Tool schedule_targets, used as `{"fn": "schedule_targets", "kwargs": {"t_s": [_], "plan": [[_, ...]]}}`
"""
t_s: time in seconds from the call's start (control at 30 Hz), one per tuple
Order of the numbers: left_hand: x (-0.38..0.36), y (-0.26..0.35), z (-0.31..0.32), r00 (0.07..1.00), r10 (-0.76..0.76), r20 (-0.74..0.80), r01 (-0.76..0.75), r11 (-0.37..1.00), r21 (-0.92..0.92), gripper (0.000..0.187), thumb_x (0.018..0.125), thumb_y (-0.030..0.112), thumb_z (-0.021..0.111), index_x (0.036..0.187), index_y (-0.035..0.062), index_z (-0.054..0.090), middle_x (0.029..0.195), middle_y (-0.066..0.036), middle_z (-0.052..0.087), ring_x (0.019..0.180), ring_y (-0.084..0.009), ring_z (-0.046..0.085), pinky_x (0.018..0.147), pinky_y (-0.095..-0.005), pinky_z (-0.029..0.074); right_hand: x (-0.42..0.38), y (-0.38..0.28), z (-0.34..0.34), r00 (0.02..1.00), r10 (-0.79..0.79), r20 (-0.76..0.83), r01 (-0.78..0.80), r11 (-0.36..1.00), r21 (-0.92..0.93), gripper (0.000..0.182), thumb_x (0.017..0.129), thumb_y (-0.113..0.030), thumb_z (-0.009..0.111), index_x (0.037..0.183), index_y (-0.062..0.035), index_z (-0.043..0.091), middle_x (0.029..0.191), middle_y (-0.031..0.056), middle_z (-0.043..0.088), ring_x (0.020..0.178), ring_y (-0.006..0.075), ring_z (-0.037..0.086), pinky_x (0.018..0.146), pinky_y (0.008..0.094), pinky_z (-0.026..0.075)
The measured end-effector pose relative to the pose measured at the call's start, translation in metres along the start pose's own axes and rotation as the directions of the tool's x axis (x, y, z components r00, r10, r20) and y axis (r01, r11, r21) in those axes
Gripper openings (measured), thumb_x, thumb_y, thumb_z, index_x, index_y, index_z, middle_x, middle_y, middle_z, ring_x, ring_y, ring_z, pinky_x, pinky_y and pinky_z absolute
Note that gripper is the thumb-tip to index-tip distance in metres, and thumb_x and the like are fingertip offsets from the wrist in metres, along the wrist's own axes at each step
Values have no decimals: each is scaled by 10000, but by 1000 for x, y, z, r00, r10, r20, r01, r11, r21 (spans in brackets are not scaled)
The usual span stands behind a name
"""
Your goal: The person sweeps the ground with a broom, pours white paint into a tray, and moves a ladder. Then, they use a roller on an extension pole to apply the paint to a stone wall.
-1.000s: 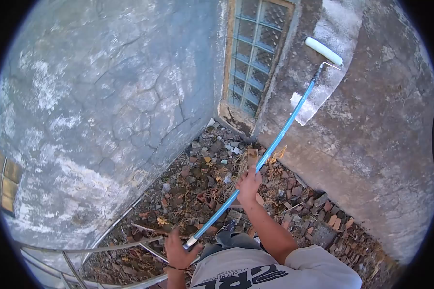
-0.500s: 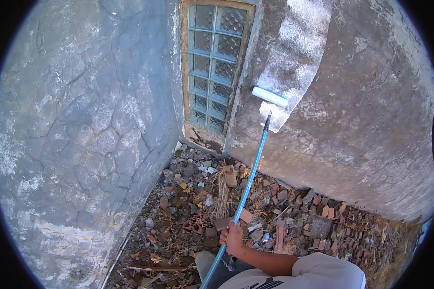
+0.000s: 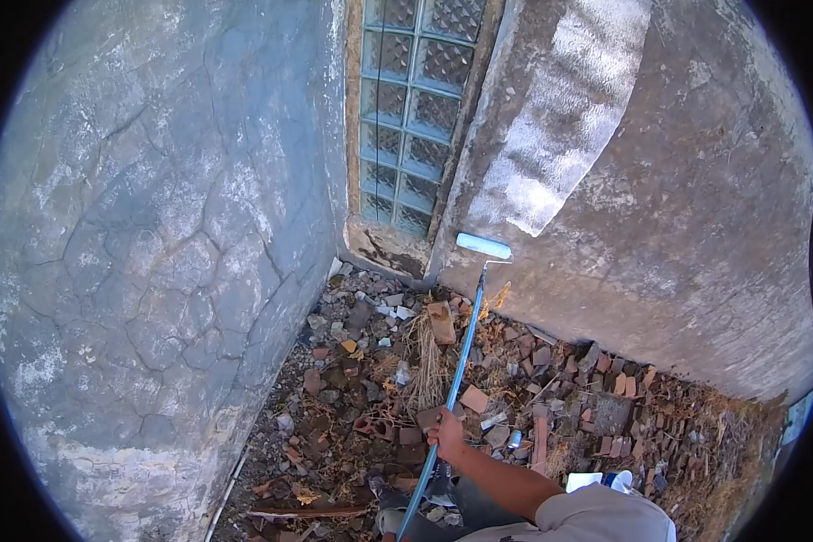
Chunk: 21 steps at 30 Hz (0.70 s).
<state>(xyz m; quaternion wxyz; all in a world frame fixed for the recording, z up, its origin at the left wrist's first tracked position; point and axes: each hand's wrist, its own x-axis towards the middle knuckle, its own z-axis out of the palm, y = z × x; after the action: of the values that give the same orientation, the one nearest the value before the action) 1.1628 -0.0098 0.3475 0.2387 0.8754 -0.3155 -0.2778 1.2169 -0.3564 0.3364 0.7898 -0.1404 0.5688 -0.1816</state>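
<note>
My right hand [image 3: 447, 435] is closed around the blue extension pole [image 3: 462, 366] of a paint roller, partway up its length. At the pole's far end, the pale roller sleeve [image 3: 483, 245] lies low over the grey wall, just below and left of a white painted strip [image 3: 569, 117]. The thin wire frame joins sleeve and pole on the right side. The pole slants down past my legs and out of the frame at the bottom edge. My left hand does not show.
A glass-block window [image 3: 408, 108] stands left of the strip, beside a cracked bluish wall [image 3: 172, 235]. Broken bricks and rubble [image 3: 406, 352] with dry weeds cover the ground. A white and blue container [image 3: 605, 481] shows beside my shoulder; a small can [image 3: 515, 439] lies nearer the middle.
The roller has moved down and left, off the white strip's lower end and onto bare wall. The view has shifted, and the white and blue container now shows beside my shoulder.
</note>
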Motion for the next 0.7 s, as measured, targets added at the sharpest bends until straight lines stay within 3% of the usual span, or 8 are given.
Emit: {"fn": "schedule_targets", "kwargs": {"t_s": [0.07, 0.1, 0.17, 0.2, 0.33, 0.5, 0.57, 0.7], "plan": [[25, -2, -3, 994, 32, 103, -28, 999, -45, 483, 932, 327, 484, 1293, 9, 441, 576, -154, 529, 424, -263, 438, 395, -406, 353, 33, 8, 2, 999, 34, -12, -34, 999, 3, 269, 930, -308, 435, 767, -140, 302, 564, -29, 230, 427, 95, 226, 398, 279, 217], [33, -3, -1, 993, 20, 116, -16, 999, -35, 483, 932, 327, 484, 1293, 9, 441, 576, -154, 529, 424, -263, 438, 395, -406, 353, 49, 10, 0, 999, 26, -21, -27, 1000, -8, 273, 924, -299, 443, 757, -139, 298, 559, -30, 221, 420, 100, 216, 397, 283, 229], [60, 2, 9, 987, 139, -75, -139, 990, 16, 499, 936, 333, 475, 1294, -12, 436, 507, -125, 480, 387, -245, 407, 364, -386, 328, 85, 10, 0, 1000, 17, -26, -17, 1000, -6, 277, 918, -290, 451, 747, -138, 295, 555, -31, 212, 413, 105, 207, 395, 287, 241], [70, 7, 12, 963, 203, -175, -194, 979, 66, 519, 945, 347, 451, 1309, -21, 416, 529, -130, 496, 404, -249, 425, 377, -391, 364, 98, 12, -4, 999, 31, -37, -31, 999, 12, 273, 912, -255, 443, 717, -142, 289, 549, -32, 214, 416, 101, 208, 396, 285, 225], [109, 15, 33, 963, 226, -145, -207, 969, 134, 500, 959, 364, 409, 1264, -31, 441, 542, -133, 508, 415, -250, 437, 390, -395, 396, 156, 11, -20, 992, 98, -83, -98, 995, 1, 282, 903, -211, 444, 684, -145, 280, 538, -35, 221, 412, 97, 218, 390, 274, 215], [140, 22, 48, 997, 52, 62, -60, 989, 132, 421, 973, 371, 367, 1082, 0, 534, 599, -137, 551, 448, -263, 477, 420, -405, 428, 201, 7, -28, 979, 147, -139, -149, 989, -3, 282, 903, -224, 461, 691, -148, 289, 536, -35, 233, 406, 93, 233, 383, 269, 221], [144, 28, 50, 995, 59, 80, -72, 984, 165, 390, 969, 349, 391, 1069, 5, 545, 603, -129, 554, 446, -258, 475, 424, -411, 427, 210, 9, -34, 987, 120, -108, -122, 992, -15, 305, 867, -269, 501, 665, -145, 309, 527, -28, 258, 401, 110, 262, 387, 271, 270], [146, 40, 35, 991, 107, 80, -120, 974, 192, 357, 965, 325, 416, 1054, 10, 558, 608, -121, 556, 444, -252, 472, 429, -419, 427, 188, 4, -39, 990, 130, -55, -128, 991, 31, 259, 859, -249, 517, 709, -145, 333, 547, -34, 276, 409, 96, 253, 391, 262, 243]]}}
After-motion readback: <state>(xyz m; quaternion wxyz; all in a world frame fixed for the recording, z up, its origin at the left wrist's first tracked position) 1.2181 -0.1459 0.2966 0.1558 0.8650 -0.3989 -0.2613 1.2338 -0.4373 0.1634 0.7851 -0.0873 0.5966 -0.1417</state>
